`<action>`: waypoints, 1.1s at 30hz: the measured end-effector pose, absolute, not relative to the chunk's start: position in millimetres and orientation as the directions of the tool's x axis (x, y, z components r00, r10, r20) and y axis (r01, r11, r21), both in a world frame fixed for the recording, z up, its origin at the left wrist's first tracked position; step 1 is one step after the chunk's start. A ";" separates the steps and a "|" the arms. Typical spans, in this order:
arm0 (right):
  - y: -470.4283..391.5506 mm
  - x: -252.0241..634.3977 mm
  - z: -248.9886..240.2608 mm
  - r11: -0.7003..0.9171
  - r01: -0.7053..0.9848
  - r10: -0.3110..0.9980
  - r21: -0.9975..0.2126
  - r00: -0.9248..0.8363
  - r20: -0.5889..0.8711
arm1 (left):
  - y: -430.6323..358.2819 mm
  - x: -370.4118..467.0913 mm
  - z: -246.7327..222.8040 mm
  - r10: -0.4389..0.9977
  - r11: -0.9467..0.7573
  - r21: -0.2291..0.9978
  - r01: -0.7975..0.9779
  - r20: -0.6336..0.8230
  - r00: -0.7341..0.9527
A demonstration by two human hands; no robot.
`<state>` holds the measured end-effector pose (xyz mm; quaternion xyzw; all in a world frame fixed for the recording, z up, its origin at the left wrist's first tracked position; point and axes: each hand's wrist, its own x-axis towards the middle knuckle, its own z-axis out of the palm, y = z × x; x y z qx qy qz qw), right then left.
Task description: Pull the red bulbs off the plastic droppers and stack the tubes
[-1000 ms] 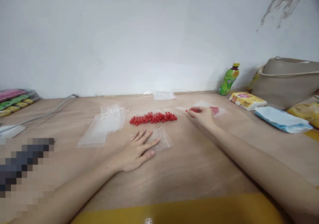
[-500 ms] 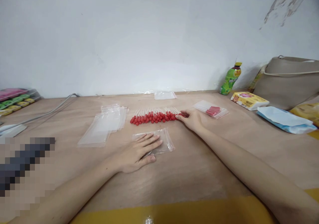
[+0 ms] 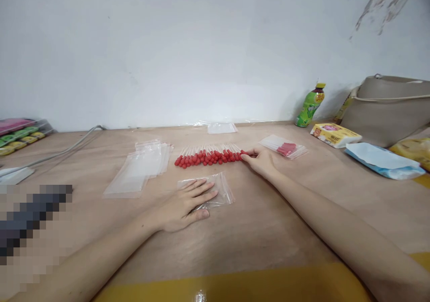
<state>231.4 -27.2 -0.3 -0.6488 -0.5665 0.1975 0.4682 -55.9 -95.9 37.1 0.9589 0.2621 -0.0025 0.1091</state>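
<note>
My left hand [image 3: 184, 203] lies flat with its fingers spread over a clear zip-lock bag [image 3: 224, 194] on the table. Beyond it, many pale sticks with red tips [image 3: 208, 156], like big matches, lie side by side in a row, tips toward me. At the row's right end, my right hand [image 3: 260, 161] has thumb and forefinger pinched together at a red-tipped stick; the fingers hide most of it. Just right of that hand is a zip-lock bag [image 3: 272, 142] with dark-pink pieces [image 3: 286, 148] on it or inside.
Several clear zip bags [image 3: 137, 172] are fanned out at left, and another small bag [image 3: 221, 128] lies by the wall. A grey cable [image 3: 63, 152] runs at far left. On the right stand a green bottle [image 3: 309, 107], a yellow tissue pack [image 3: 336, 135], a blue-white packet [image 3: 383, 161] and a grey handbag [image 3: 386, 114].
My right hand has shifted slightly to the right at the row's end, its fingers drawing a little away from the neighbouring sticks. My left hand stays flat on the bag.
</note>
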 end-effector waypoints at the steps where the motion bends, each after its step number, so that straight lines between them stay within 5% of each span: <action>1: -27.3 231.4 0.6 0.080 0.556 0.913 -0.828 0.292 0.284 | -95.9 -55.9 37.2 0.500 -0.840 0.212 0.500 -0.056 0.864; 17: -21.6 223.6 -3.4 0.193 0.631 0.902 -0.751 0.187 0.389 | -96.2 -55.3 34.6 0.507 -0.840 0.178 0.513 -0.078 0.858; 22: -42.1 218.8 6.5 0.319 0.716 0.743 -0.621 0.218 0.633 | -96.8 -54.6 34.1 0.507 -0.836 0.203 0.509 -0.064 0.859; 25: -69.8 206.5 13.4 0.567 0.653 0.696 -0.502 -0.054 0.716 | -96.8 -54.6 34.4 0.501 -0.835 0.225 0.501 -0.062 0.863; 29: -101.7 194.1 12.1 0.802 0.497 0.590 -0.331 -0.573 0.569 | -98.4 -53.5 34.9 0.507 -0.827 0.264 0.496 -0.029 0.861; 33: -112.3 192.8 4.7 0.792 0.526 0.608 -0.310 -0.625 0.491 | -97.8 -50.4 31.4 0.642 -0.722 0.391 0.570 0.072 0.764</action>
